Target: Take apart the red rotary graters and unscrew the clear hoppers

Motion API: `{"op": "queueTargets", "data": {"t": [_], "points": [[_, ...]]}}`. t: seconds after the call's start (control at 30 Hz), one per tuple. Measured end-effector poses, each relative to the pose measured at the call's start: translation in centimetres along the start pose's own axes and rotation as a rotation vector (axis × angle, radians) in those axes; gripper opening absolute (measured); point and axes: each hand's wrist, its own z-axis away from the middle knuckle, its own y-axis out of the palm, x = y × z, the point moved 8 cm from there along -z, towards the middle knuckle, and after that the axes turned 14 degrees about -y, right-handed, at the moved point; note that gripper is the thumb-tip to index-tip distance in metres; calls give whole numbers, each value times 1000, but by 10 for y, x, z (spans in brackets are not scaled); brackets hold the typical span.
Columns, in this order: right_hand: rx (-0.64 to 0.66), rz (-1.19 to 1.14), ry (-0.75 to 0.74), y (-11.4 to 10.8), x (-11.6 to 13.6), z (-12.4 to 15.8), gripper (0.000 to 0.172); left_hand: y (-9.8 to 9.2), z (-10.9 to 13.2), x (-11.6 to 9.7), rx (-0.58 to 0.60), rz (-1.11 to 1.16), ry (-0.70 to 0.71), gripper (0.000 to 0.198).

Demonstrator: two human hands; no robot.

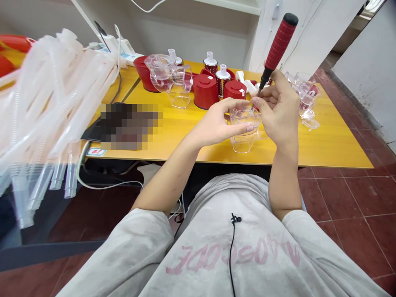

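**Red-handled screwdriver (pixel 280 41) meets clear plastic housing (pixel 244 119) at yellow worktable (pixel 324 144)**

A person in a grey T-shirt (pixel 216 251) works with both bare hands over the near edge of the table. The right hand (pixel 278 109) is closed around the screwdriver, its fingers wrapped low on the red grip, and the thin shaft angles down so its tip reaches into the housing. The left hand (pixel 216 126) is half curled, with its fingers bent over and around the housing and holding it up just above the tabletop. A second clear moulded piece (pixel 243 142) sits directly beneath, and the hands partly hide how the two relate.

Just beyond the hands stand red cylindrical canisters (pixel 206 91) and red-and-silver drums with white caps (pixel 222 80). A clear plastic jug (pixel 168 76) stands beside a red bowl (pixel 144 74), and more clear parts (pixel 305 93) lie to the right. A heap of clear corrugated tubes (pixel 55 103) overhangs the left of the table, beside a pixelated patch (pixel 130 126) that cannot be made out. Red floor tiles (pixel 355 206) show below.
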Motion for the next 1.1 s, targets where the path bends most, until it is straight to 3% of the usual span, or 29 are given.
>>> {"op": "queueTargets", "data": {"t": [0.47,0.8,1.1], "points": [[21,44,60,0,-9,2,53,1,0,-1,12,29,-4,80],[72,99,69,-1,0,2,43,0,0,-1,-4,4,3,77],[86,87,57,-2,-4,4,50,0,0,2,-5,2,4,79]]}}
